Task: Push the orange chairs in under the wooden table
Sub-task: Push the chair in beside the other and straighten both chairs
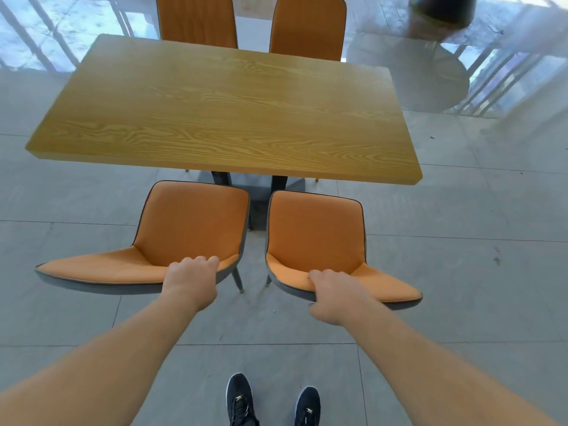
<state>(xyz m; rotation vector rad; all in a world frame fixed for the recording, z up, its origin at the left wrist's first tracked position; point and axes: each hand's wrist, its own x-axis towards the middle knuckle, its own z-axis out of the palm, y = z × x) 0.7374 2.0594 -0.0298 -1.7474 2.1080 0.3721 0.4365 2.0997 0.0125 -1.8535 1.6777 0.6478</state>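
Observation:
A wooden table stands in front of me. Two orange chairs stand on its near side, seats just outside the table's near edge. My left hand grips the top of the backrest of the left near chair. My right hand grips the backrest top of the right near chair. On the far side, two more orange chairs stand with their backs rising above the tabletop.
Grey tiled floor surrounds the table. My two dark shoes stand behind the near chairs. A round glass table and a dark chair back sit at the far right. Glass wall with railings runs along the back.

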